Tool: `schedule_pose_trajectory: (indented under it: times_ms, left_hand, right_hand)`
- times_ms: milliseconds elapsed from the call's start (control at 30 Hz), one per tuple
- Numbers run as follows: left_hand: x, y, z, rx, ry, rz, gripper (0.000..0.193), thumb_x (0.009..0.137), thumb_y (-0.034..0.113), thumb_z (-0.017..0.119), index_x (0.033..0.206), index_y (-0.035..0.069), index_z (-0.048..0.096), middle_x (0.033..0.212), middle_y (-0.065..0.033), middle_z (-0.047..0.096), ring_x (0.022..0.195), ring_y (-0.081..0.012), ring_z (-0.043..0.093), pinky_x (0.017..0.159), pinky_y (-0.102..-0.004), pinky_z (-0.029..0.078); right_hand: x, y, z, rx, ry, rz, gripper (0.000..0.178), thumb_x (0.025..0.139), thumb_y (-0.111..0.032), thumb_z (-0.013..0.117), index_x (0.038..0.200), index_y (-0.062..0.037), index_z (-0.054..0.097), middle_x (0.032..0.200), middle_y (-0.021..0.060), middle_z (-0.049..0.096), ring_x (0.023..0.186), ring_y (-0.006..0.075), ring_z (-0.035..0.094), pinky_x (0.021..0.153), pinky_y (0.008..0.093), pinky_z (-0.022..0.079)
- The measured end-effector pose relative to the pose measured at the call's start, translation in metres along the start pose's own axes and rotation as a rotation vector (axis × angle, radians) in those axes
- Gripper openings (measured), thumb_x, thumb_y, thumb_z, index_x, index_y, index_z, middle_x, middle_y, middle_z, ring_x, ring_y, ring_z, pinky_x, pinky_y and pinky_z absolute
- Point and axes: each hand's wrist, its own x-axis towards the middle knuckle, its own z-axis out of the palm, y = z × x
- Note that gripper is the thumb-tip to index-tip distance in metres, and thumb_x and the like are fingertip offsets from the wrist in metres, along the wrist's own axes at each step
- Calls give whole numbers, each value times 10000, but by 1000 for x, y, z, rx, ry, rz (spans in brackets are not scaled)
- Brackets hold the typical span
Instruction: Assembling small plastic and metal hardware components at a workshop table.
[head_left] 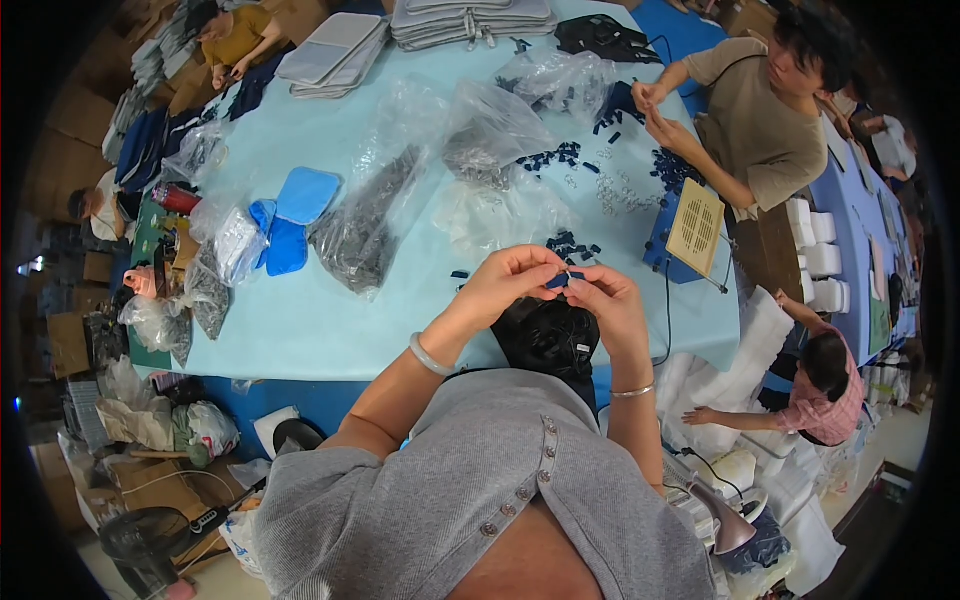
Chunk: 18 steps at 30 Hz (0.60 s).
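Note:
Near the table's front edge, my left hand [508, 286] and my right hand [612, 302] meet, fingertips pinched on one small dark-blue fabric tab [560, 281]. Fingers cover part of it, so its exact shape is hard to make out. Just below my hands lies a shiny black bundle [548, 340], partly hidden by my wrists. A small heap of similar dark-blue tabs [570, 246] sits right behind my fingers, and one loose tab [460, 274] lies left of my left hand.
Clear plastic bags of dark small parts [368, 225] cover the middle of the light-blue table [300, 335]. Scattered metal rings [625, 192] lie before a co-worker [775, 120], beside a blue box with a beige vented top [697, 228]. Bright-blue pouches [300, 205] and grey cases [335, 50] are leftward.

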Motion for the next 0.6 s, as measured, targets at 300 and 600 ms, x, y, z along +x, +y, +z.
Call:
schedule_pose_trajectory:
  times_ms: [300,600]
  left_hand:
    - [-2,-3,-7,210,-121,90,171,812,18,607,979,-5,636,993,-61,614,837,-119,601,742,-218,485]
    - [0,-2,-6,573,-46,295,95,765,-4,659,860,3,650,887,-47,614,769,-101,590,691,-206,478]
  right_hand:
    - [-2,-1,-9,240,-74,117,150,814,-72,637,941,7,627,852,79,648,736,124,622,690,232,520]
    - [-10,3,0,-183,55,-43,126,785,-30,643,900,18,626,765,37,638,709,83,596,642,188,467]
